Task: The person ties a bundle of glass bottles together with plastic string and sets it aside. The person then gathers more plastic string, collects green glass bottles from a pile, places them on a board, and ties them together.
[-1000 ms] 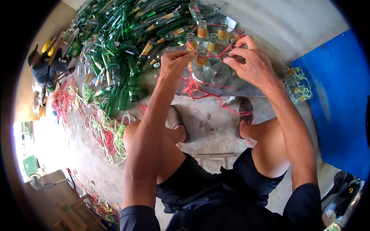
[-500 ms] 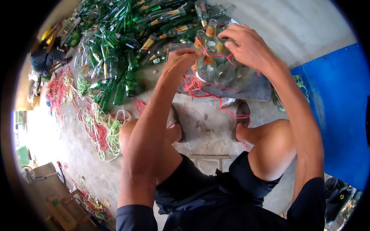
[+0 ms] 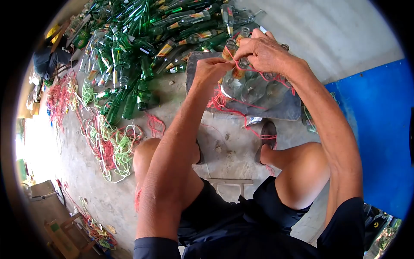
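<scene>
the left hand (image 3: 214, 69) pinched a red string (image 3: 280, 79) between thumb and forefinger, with almost no gap at the tips. the right hand (image 3: 261, 52) was curled just beside it, over the bottle necks; its fingertips were near the string, but i cannot tell whether they also held it. the string went from the fingers along the near necks of a group of clear bottles (image 3: 253, 89), which stood upright and close together on a dark board (image 3: 284, 110) in front of the person's feet.

as for the progress, the bottles were already gathered, and the string lay against the necks on the near side. the right hand hid a part of the group, so i cannot tell if the loop was complete on the far side. no finished knot was visible; in my judgement the string was not yet secured, and its slack was left to be dealt with. a red tangle (image 3: 217, 101) lay at the board's near edge, and a strand ran from there down to a shoe (image 3: 268, 131).

farther out, a large pile of mostly green bottles (image 3: 142, 56) lay on the floor, not bundled as far as i could see, with a heap of loose strings (image 3: 113, 144) nearby.
</scene>
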`<control>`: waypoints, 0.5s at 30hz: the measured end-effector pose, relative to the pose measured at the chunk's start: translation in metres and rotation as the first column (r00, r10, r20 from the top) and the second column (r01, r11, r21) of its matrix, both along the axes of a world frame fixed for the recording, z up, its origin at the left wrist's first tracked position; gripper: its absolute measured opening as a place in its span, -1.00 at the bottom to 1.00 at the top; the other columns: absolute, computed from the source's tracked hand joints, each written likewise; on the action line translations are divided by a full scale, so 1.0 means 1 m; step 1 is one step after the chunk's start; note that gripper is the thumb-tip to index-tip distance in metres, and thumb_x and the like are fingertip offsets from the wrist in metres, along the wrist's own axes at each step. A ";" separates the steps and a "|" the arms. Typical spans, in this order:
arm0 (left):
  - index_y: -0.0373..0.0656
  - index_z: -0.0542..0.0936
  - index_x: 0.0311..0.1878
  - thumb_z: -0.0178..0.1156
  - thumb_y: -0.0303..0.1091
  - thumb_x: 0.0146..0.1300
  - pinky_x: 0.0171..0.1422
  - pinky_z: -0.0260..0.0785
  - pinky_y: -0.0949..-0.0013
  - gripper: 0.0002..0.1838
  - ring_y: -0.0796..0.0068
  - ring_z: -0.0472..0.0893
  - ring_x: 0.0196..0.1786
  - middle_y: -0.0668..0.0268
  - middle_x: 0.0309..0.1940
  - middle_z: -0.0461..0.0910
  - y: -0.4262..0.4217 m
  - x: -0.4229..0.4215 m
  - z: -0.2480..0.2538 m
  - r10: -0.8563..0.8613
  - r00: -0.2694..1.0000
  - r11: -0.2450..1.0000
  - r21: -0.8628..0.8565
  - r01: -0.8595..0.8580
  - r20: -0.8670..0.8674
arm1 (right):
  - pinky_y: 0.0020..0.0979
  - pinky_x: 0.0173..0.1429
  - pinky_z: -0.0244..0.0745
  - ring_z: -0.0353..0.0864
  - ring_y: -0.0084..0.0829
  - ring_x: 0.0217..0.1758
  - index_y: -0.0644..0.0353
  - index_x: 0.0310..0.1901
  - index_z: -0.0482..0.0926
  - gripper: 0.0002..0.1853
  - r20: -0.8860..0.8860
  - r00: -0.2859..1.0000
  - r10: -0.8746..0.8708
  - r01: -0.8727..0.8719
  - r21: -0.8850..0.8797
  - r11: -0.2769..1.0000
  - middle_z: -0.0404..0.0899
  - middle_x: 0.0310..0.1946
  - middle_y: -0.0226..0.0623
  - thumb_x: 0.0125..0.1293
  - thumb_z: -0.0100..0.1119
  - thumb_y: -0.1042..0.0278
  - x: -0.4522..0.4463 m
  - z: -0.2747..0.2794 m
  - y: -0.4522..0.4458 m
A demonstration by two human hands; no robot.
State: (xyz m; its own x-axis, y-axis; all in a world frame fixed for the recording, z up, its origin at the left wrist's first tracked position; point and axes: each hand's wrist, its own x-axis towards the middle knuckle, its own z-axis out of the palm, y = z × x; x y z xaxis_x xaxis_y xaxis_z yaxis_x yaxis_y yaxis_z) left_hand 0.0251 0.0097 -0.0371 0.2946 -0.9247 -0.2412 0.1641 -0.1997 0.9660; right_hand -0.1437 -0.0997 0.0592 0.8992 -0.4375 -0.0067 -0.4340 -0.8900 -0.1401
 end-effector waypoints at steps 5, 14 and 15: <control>-0.34 0.82 -0.22 0.47 -0.35 0.24 -0.49 0.11 0.47 -0.79 0.71 0.39 -0.53 0.49 -0.52 0.57 -0.012 -0.011 -0.013 0.099 0.995 0.994 -0.035 -0.099 -0.016 | -0.15 0.26 0.26 0.50 -0.21 0.14 -0.30 -0.03 0.86 -0.52 0.019 1.000 0.003 -0.004 0.034 0.999 0.75 -0.07 -0.54 0.15 0.18 0.55 0.001 -0.007 -0.006; -0.30 0.82 -0.21 0.45 -0.30 0.33 -0.50 0.03 0.47 -0.78 0.75 0.33 -0.54 0.49 -0.51 0.58 -0.017 -0.017 -0.009 0.083 0.994 0.995 -0.056 -0.087 -0.070 | -0.14 0.21 0.30 0.49 -0.22 0.15 -0.23 -0.02 0.80 -0.57 -0.153 0.985 0.078 -0.103 -0.163 0.981 0.64 -0.05 -0.43 0.14 0.22 0.52 0.002 0.012 0.001; -0.27 0.82 -0.18 0.43 -0.27 0.37 -0.52 -0.03 0.50 -0.78 0.79 0.28 -0.56 0.51 -0.51 0.57 -0.017 -0.018 -0.007 0.074 0.994 0.993 -0.088 -0.081 -0.079 | -0.14 0.20 0.32 0.49 -0.22 0.16 -0.22 -0.03 0.80 -0.59 -0.162 0.983 0.084 -0.113 -0.180 0.977 0.63 -0.05 -0.42 0.14 0.23 0.50 0.002 0.015 0.002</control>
